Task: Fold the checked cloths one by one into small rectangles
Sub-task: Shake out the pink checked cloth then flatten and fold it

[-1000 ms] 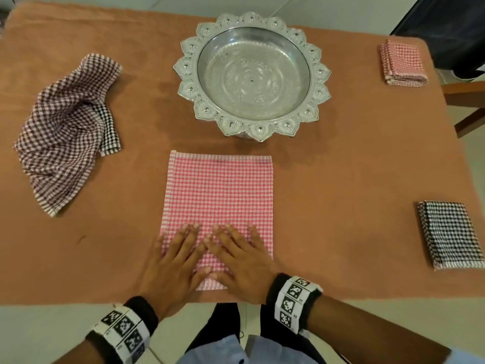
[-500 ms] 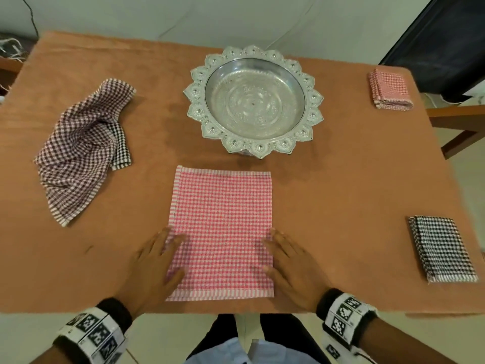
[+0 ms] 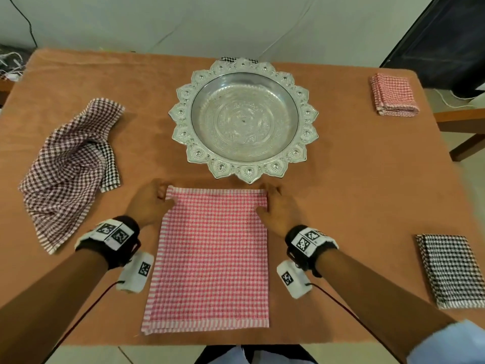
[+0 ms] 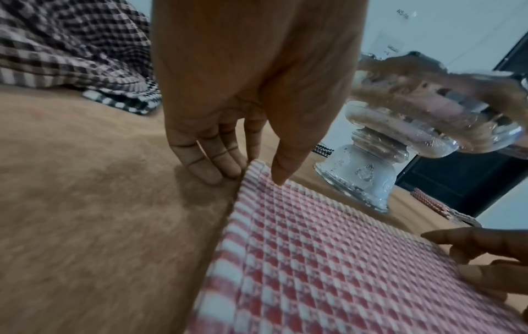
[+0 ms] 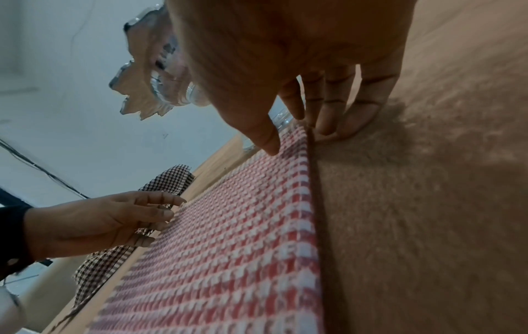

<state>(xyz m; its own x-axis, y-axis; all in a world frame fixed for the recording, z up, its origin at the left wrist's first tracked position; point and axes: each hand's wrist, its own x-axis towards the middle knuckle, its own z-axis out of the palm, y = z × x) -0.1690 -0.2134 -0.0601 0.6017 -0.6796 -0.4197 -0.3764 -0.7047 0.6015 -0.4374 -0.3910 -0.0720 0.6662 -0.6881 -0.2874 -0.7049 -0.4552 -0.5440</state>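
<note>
Here: left hand (image 4: 228, 108) pinches pink cloth (image 3: 212, 258) corner | right hand (image 5: 300, 74) likewise

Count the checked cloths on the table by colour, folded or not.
Red-and-white: 2, the centre cloth and the far-right folded cloth
Black-and-white: 3, the near-right folded cloth, the one under the maroon cloth and the strip behind the bowl
Maroon-and-white: 1, the crumpled cloth
Total: 6

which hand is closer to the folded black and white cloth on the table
Right. The right hand pinches the pink cloth's far right corner, on the folded black and white cloth's side; the left hand pinches the far left corner.
</note>
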